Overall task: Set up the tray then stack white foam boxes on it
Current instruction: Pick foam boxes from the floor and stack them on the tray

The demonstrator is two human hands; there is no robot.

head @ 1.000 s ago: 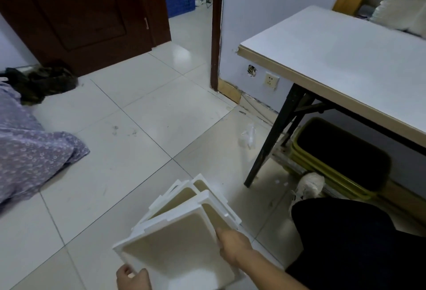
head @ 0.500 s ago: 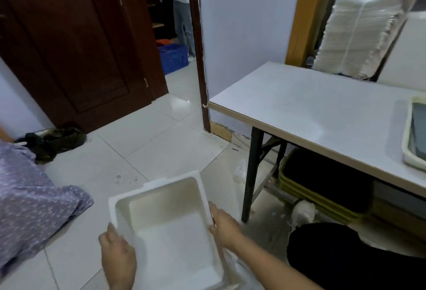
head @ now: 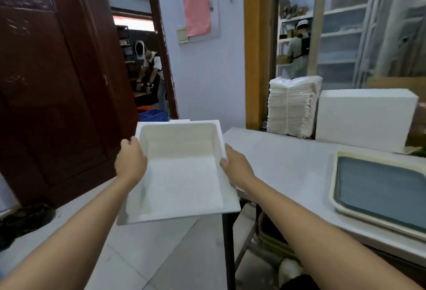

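Surface (head: 288,174) now in view, tray (head: 378,188) waiting at three o'clock: left hand (head: 131,163) and right hand (head: 235,165) grip the box (head: 182,174), lifted from the floor, ready to stack.

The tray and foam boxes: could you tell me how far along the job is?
Done: the tray lies flat on the table, nothing on it. In hand: left hand and right hand hold an open foam box beside the table's end. Left: setting boxes on the tray.
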